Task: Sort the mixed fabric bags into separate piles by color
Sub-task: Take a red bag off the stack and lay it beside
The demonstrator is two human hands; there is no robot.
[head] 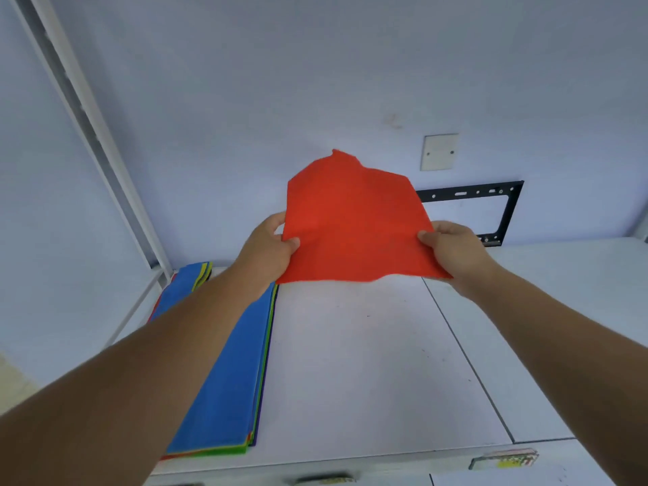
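- While the red bag is held up in the air above the worktop, the left hand pinches its edge at 9 o'clock and the right hand pinches the edge at 3 o'clock, the fingers curled tight on the cloth.
- The mixed stack, blue on top with green, yellow and red edges showing, lies flat on the worktop at 8 o'clock from the bag.
- The step in hand looks like carrying one red bag to a pile of its own; no sorted pile is in sight.
- The next move likely calls for laying it flat on the worktop toward 5 o'clock, well apart from the stack.
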